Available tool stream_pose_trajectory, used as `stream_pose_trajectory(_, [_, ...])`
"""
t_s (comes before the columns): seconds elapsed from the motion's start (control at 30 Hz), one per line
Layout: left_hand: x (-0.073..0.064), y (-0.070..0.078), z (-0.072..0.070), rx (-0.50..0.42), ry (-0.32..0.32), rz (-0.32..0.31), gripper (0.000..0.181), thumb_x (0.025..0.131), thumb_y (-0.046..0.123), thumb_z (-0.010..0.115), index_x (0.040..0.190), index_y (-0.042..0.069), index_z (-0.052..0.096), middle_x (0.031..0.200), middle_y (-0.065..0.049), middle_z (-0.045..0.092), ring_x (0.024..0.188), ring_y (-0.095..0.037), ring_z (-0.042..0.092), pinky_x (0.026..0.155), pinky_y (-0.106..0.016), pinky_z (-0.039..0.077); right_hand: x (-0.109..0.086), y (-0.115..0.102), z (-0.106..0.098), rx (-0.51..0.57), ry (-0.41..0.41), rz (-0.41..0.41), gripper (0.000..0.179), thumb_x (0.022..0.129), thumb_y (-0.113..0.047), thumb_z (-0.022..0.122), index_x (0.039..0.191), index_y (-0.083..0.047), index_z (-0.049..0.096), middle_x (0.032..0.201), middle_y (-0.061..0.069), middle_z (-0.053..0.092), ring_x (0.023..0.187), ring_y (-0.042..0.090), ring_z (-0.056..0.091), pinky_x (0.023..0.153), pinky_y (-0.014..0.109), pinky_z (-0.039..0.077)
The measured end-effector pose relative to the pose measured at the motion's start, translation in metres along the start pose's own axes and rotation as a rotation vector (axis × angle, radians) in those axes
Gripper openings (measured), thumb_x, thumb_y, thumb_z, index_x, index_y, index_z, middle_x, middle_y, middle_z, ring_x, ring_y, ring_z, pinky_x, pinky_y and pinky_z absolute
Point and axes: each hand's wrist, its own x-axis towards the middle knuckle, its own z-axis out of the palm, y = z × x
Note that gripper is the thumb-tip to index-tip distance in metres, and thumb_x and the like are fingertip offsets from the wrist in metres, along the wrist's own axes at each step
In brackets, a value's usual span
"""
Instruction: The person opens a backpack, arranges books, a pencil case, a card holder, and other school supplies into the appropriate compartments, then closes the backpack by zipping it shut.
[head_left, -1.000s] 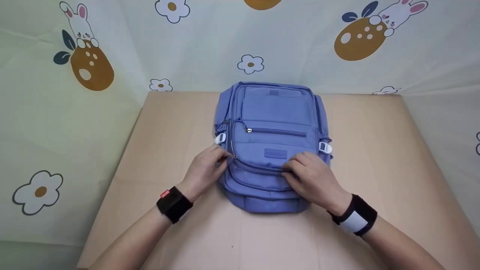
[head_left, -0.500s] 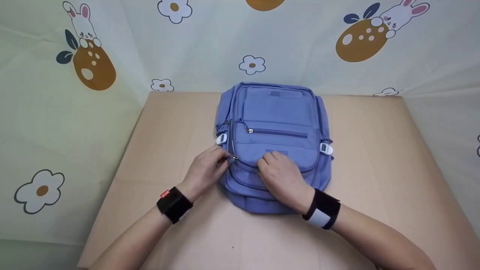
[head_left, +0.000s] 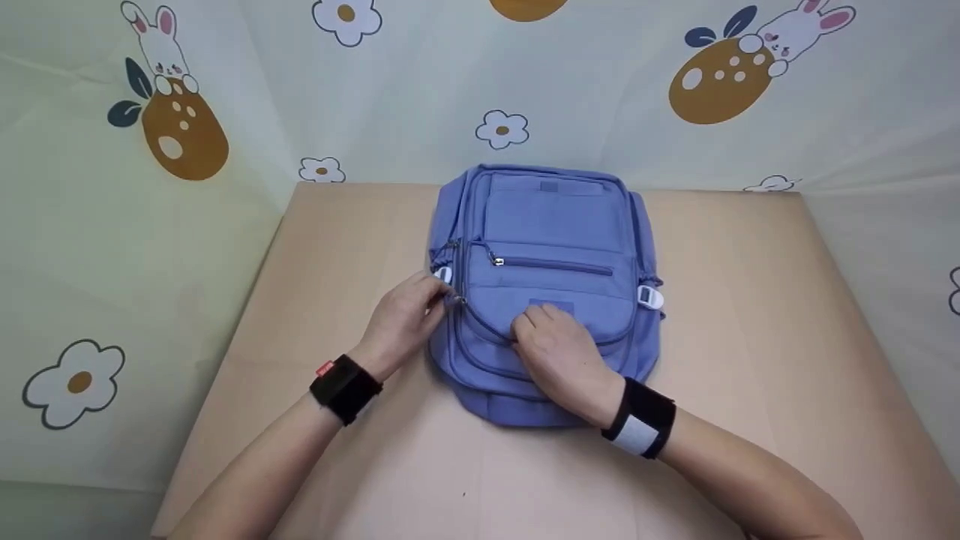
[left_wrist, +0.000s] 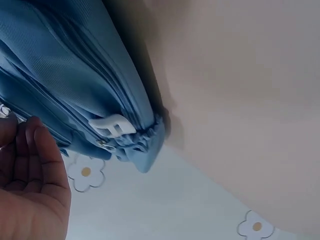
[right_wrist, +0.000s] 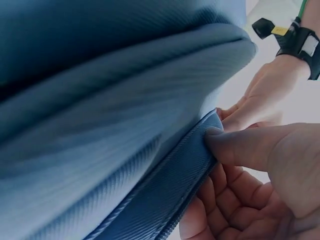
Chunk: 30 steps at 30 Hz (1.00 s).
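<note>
A blue backpack [head_left: 559, 217] lies front side up on the cardboard surface. At its left edge my left hand [head_left: 405, 319] pinches the small metal zipper pull [head_left: 460, 300] of the curved front-pocket zipper; in the left wrist view the pull [left_wrist: 5, 111] is partly cut off by the frame edge. My right hand [head_left: 561, 364] grips the lower edge of that pocket, near its middle. The right wrist view has the thumb pressed on a fabric strip [right_wrist: 170, 185] beside the zipper teeth, fingers curled beneath. The pocket's inside is hidden.
A second, short zipper [head_left: 555, 265] crosses the backpack's front. White buckles [head_left: 650, 297] sit at both sides. Cardboard [head_left: 337, 247] extends around the bag, and a printed cloth [head_left: 420, 90] stands behind and along both sides.
My right hand has shifted left along the pocket edge, then stayed there. The left hand, still pinching the zipper pull, has moved slightly up along the bag's left side.
</note>
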Motion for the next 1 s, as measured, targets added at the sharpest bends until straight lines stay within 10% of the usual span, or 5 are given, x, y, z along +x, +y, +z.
stream_pose_trajectory(0.33, [0.027,-0.018,0.002,0.011,-0.003,-0.113,0.008,0.095,0.001,0.068,0.102,0.004,0.070,0.099,-0.008,0.068,0.093,-0.025,0.066,0.085,-0.037,0.056,-0.001,0.000,0.000,0.052,-0.037,0.013,0.018,0.089,-0.014,0.077,0.090,-0.005,0.062,0.085,0.007,0.060,0.078,0.025,0.058,0.068,0.040,0.052])
stream_pose_trajectory(1.0, [0.031,-0.020,0.002,0.018,-0.033,-0.127,0.007,0.095,0.003,0.067,0.102,0.004,0.069,0.100,-0.008,0.067,0.091,-0.023,0.065,0.083,-0.036,0.055,0.026,-0.009,-0.001,-0.016,-0.067,-0.013,0.027,0.086,-0.020,0.081,0.086,-0.003,0.059,0.079,0.009,0.058,0.073,0.027,0.060,0.063,0.041,0.053])
